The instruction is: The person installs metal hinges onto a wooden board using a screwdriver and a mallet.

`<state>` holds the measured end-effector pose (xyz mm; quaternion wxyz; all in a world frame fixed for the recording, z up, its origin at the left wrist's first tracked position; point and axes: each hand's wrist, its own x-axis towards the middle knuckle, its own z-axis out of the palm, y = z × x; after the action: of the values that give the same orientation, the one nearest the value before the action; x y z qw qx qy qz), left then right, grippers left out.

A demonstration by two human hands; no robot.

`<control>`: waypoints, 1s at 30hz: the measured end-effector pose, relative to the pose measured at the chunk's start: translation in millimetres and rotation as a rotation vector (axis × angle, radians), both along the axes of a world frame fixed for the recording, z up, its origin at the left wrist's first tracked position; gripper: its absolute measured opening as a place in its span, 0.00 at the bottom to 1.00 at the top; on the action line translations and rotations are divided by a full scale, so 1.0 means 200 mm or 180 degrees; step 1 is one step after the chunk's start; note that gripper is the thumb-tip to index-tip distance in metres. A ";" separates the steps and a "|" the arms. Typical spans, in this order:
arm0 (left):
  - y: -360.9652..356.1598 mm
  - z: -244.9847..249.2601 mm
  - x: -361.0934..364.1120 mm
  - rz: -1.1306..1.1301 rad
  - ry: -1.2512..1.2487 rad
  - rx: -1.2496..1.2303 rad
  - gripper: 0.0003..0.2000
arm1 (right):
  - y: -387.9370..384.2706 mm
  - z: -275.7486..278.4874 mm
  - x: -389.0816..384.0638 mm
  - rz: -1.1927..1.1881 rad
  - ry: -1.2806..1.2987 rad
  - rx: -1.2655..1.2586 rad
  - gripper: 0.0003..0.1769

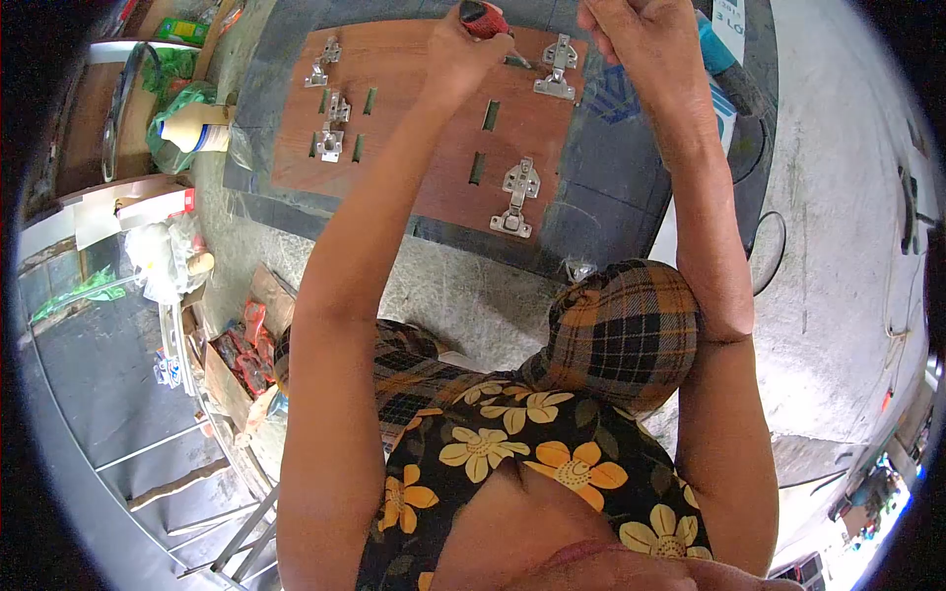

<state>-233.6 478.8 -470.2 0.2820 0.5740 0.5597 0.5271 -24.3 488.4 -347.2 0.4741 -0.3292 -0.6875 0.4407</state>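
The flowered black top (532, 433) lies nearest the camera, at six o'clock, with a plaid-covered knee (626, 330) just above it. At twelve o'clock a reddish-brown panel (419, 123) lies flat on a dark sheet (611, 158).

Four metal hinges rest on the panel. Reading the panel as a dial, the first hinge (321, 63) sits at ten o'clock, the second hinge (333, 128) at nine, the third hinge (558, 69) at two and the fourth hinge (515, 199) between four and five. Narrow greenish rectangles mark the wood between them.

The left hand (463, 61) is closed around a red-handled tool (484, 19), its shaft slanting toward the third hinge; whether they touch, I cannot tell. The right hand (645, 34), near one o'clock, has curled fingers; I cannot tell whether it holds anything.

A pale bottle (195, 130) lies at ten o'clock, and a blue object (717, 47) between one and two.
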 end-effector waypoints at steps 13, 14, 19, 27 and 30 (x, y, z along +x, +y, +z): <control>0.00 0.11 0.05 -0.0095 0.0544 -0.0654 0.07 | 0.00 0.02 0.02 -0.0096 -0.0222 -0.0005 0.13; 0.00 0.12 0.05 -0.0255 0.0357 -0.0561 0.07 | 0.00 0.02 0.02 -0.0107 -0.0248 0.0006 0.13; 0.04 0.07 0.05 -0.0762 -0.0552 -0.0384 0.09 | 0.00 0.02 0.01 -0.0038 -0.0399 0.0026 0.12; 0.03 0.11 0.08 -0.0781 -0.0005 -0.0160 0.10 | 0.00 -0.04 0.00 0.0306 -0.0779 0.0299 0.11; 0.06 0.05 0.04 -0.0913 -0.0012 -0.0066 0.12 | 0.00 -0.01 0.01 0.0362 -0.0980 0.0389 0.11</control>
<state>-225.7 490.6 -460.0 0.3613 0.6441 0.4768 0.4767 -23.1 488.2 -348.4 0.3567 -0.3240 -0.7950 0.3685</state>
